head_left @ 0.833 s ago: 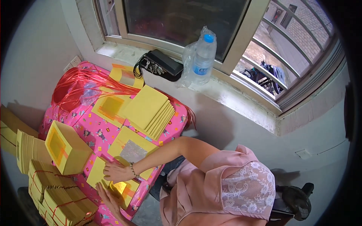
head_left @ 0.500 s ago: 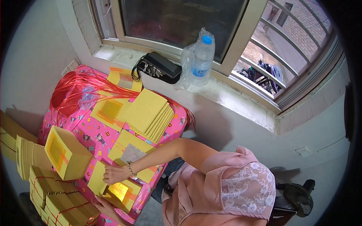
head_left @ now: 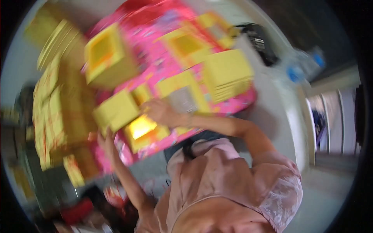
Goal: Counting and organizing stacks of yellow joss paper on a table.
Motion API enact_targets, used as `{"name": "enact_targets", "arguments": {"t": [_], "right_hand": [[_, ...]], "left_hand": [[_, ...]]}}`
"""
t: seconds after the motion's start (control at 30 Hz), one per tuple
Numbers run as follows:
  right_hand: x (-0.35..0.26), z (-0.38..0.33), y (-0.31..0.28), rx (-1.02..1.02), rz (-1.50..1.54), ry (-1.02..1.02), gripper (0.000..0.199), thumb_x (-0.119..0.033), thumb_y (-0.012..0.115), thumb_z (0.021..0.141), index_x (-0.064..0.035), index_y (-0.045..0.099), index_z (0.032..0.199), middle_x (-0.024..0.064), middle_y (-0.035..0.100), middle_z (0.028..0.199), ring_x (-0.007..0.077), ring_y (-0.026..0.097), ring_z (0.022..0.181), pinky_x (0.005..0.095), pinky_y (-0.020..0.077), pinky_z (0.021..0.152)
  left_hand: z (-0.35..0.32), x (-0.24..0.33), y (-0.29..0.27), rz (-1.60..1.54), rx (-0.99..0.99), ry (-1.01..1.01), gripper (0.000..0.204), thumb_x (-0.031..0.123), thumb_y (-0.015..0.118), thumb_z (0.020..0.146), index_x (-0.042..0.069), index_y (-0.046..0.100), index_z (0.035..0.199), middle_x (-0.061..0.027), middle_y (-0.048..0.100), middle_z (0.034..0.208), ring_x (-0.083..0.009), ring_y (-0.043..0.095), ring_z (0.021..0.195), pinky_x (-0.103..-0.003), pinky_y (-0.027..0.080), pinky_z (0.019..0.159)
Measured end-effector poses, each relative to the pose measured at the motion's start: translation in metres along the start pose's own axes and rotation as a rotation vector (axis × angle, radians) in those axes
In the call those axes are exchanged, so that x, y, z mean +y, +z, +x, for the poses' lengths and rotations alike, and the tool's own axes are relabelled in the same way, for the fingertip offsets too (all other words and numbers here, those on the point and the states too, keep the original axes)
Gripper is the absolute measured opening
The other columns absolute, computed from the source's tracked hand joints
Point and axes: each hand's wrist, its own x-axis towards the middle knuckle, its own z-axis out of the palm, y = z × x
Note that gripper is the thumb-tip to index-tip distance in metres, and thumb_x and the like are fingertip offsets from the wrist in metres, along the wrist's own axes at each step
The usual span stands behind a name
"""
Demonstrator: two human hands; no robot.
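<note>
The view is smeared by motion. My left hand (head_left: 108, 140) is at the near edge of a pale yellow paper stack (head_left: 116, 110), its fingers seemingly closed on that edge. To the right of this stack, my right hand (head_left: 160, 112) has its fingers bent, above a yellow sheet with a shiny gold foil patch (head_left: 142, 127). Blur hides whether anything sits between the right fingertips. Just beyond them lies a small yellow piece (head_left: 141, 93). A yellow sheet with a silver patch (head_left: 182, 99) is partly covered by my right wrist.
A tall yellow paper block (head_left: 112, 72) stands beyond my left hand, beside tied yellow bundles (head_left: 72, 112) on the left. A fanned yellow stack (head_left: 227, 72) is at the right of the pink tablecloth (head_left: 149, 64). Red strings (head_left: 145, 11) lie at the back; a bottle (head_left: 307, 66) is on the sill.
The view has swung left, so the table appears higher and farther right. My right hand has moved right off the yellow stack; my left hand is now at the stack's near edge.
</note>
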Motion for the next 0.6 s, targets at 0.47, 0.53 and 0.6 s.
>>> {"name": "enact_targets", "arguments": {"t": [0.47,0.53,0.6], "right_hand": [[-0.028,-0.002,-0.033,-0.339,0.070,0.012,0.025,-0.008,0.068,0.084,-0.0039,0.069,0.109,0.0115,0.064,0.109,0.0290,0.061,0.105,0.0407,0.0468,0.092],[-0.026,-0.006,-0.034,-0.339,0.046,0.019,0.026,-0.008,0.069,0.084,-0.0042,0.068,0.110,0.0113,0.064,0.110,0.0293,0.061,0.106,0.0409,0.0467,0.092],[-0.024,-0.004,-0.034,-0.368,0.049,0.024,0.028,-0.012,0.070,0.085,-0.0047,0.068,0.112,0.0115,0.064,0.112,0.0296,0.060,0.108,0.0420,0.0457,0.094]], "left_hand": [[-0.084,-0.006,-0.081,-0.112,0.160,-0.062,0.037,0.008,0.067,0.096,0.000,0.059,0.131,0.0019,0.066,0.095,-0.0018,0.048,0.067,-0.018,0.036,0.057],[-0.092,0.000,-0.060,-0.208,0.286,-0.135,0.037,0.008,0.066,0.096,-0.001,0.059,0.132,0.0018,0.067,0.094,-0.0025,0.049,0.067,-0.019,0.036,0.056],[-0.087,-0.014,-0.089,-0.173,0.260,-0.087,0.036,0.008,0.065,0.096,-0.001,0.059,0.130,0.0017,0.067,0.093,-0.0026,0.049,0.066,-0.019,0.036,0.056]]}}
